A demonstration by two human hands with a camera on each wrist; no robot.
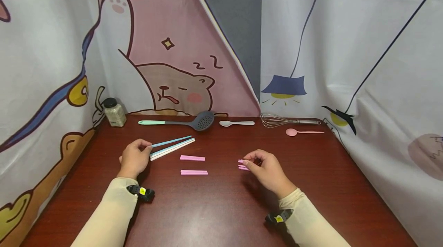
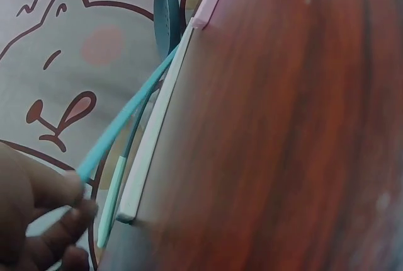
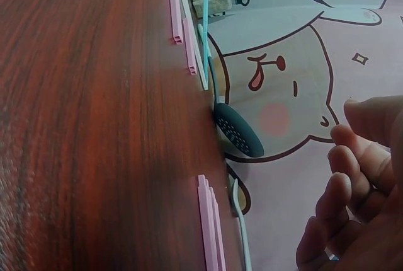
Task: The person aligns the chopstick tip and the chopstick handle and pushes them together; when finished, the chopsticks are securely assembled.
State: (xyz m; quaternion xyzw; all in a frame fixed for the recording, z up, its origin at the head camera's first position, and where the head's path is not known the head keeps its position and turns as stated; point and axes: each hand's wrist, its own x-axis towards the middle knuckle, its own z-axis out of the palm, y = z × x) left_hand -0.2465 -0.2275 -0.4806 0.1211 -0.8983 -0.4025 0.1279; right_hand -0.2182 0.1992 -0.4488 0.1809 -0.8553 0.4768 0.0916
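Note:
My left hand [image 1: 135,157] pinches a light blue chopstick [image 1: 172,141] near one end, and the stick slants up to the right. Just below it lie white and blue chopsticks [image 1: 173,149], side by side on the table. In the left wrist view, thumb and forefinger close on the end of the blue chopstick [image 2: 126,113]. My right hand [image 1: 266,170] hovers by a group of short pink sticks [image 1: 243,167], partly hidden behind it in the head view. The right wrist view has its loosely bent fingers [image 3: 340,189] apart from the pink sticks [image 3: 211,224], holding nothing.
Two more groups of pink sticks [image 1: 192,158] lie mid-table. Along the back are a jar [image 1: 115,113], a slotted skimmer [image 1: 203,121], a white spoon [image 1: 237,123], a whisk [image 1: 288,121] and a pink spoon [image 1: 304,132]. Printed curtains border the table [image 1: 214,208].

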